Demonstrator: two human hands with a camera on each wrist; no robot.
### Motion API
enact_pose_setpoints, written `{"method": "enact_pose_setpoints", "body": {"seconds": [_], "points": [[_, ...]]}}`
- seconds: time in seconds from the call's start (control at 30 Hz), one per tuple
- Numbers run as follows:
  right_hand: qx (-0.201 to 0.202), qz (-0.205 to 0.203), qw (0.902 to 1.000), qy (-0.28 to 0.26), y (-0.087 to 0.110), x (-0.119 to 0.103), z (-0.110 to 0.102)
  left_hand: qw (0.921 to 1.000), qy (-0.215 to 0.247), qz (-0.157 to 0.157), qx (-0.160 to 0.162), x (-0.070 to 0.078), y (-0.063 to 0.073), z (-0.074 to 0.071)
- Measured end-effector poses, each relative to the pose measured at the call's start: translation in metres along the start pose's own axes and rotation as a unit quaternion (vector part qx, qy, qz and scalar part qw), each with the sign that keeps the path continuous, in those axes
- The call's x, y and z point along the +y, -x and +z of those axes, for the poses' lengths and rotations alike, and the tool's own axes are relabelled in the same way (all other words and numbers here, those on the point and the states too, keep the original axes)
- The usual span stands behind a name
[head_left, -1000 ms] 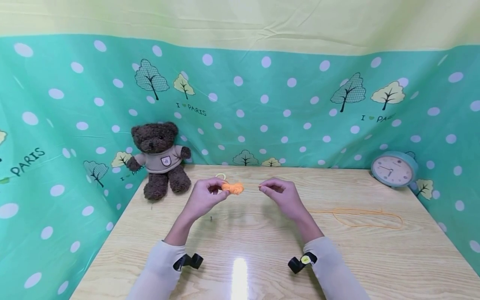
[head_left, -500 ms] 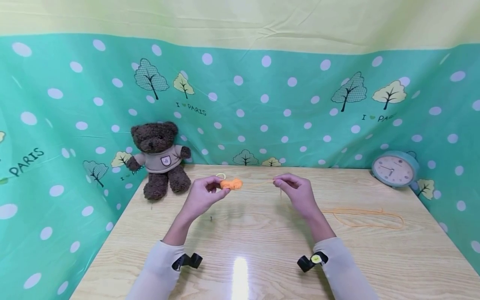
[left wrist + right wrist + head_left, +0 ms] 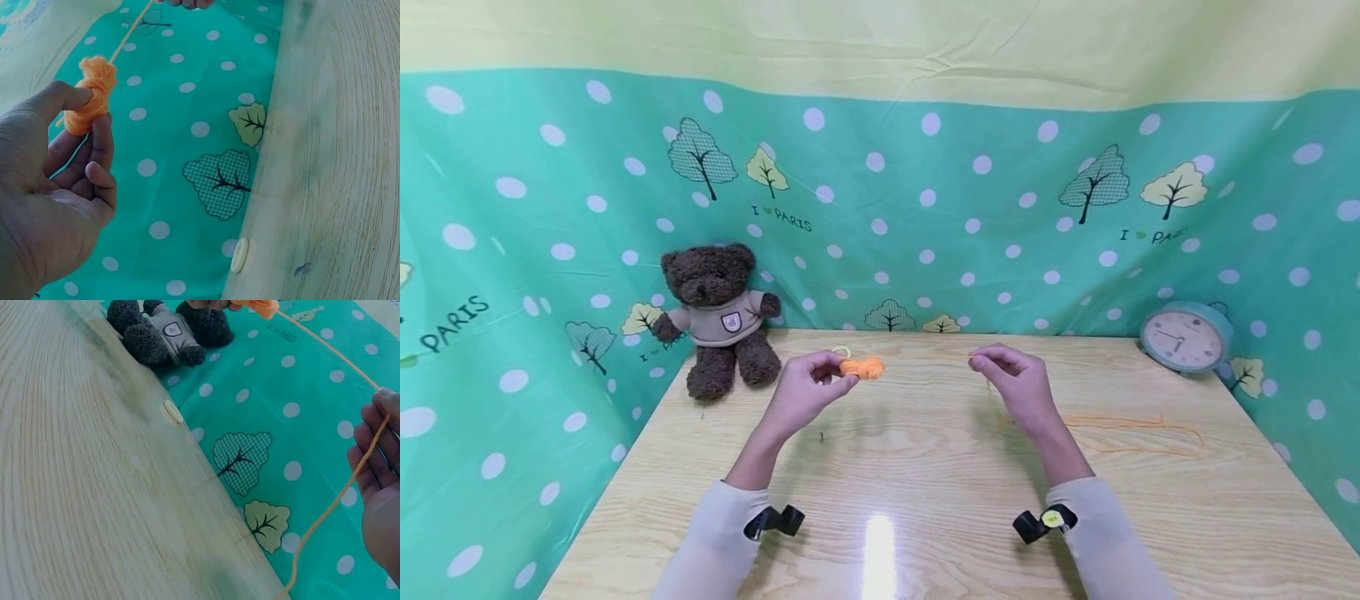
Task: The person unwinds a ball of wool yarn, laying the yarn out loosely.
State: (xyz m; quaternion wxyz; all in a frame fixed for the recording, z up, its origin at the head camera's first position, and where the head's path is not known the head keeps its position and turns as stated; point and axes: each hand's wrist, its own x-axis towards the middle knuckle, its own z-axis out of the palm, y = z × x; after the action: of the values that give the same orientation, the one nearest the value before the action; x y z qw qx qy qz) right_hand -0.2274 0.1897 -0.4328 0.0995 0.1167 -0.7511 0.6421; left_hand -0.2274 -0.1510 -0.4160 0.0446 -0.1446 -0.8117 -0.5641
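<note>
Between thumb and fingers, my left hand (image 3: 808,390) pinches a small wound bundle of orange yarn (image 3: 90,100), held above the table. From its end a single strand (image 3: 331,350) runs taut to my right hand (image 3: 1015,383), which pinches it at the fingertips. Past that pinch the strand's tail hangs down in front of the right palm, as the right wrist view shows. More orange yarn (image 3: 1138,421) lies in a long loop on the table at the right, partly hidden by the right forearm.
A pale ring (image 3: 172,411) lies near the table's back edge, behind the left hand. A brown teddy bear (image 3: 715,321) sits at the back left. At the back right stands a blue alarm clock (image 3: 1186,337). A small dark mark (image 3: 822,437) shows on the wooden table (image 3: 925,500).
My right hand has moved to the right, away from the bundle, drawing the strand out between the hands. My left hand has stayed nearly in place with the yarn.
</note>
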Motion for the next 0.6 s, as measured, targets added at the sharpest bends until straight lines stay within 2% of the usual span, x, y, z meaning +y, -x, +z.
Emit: {"method": "enact_pose_setpoints", "body": {"seconds": [0.3,0.6], "points": [[0.014,-0.012,0.9998,0.011,0.002,0.006,-0.015,1.0000,0.002,-0.001,0.003,0.000,0.000,-0.002],[0.039,-0.002,0.9992,0.012,0.008,0.009,-0.035,1.0000,0.001,0.008,0.005,-0.002,-0.001,-0.003]]}}
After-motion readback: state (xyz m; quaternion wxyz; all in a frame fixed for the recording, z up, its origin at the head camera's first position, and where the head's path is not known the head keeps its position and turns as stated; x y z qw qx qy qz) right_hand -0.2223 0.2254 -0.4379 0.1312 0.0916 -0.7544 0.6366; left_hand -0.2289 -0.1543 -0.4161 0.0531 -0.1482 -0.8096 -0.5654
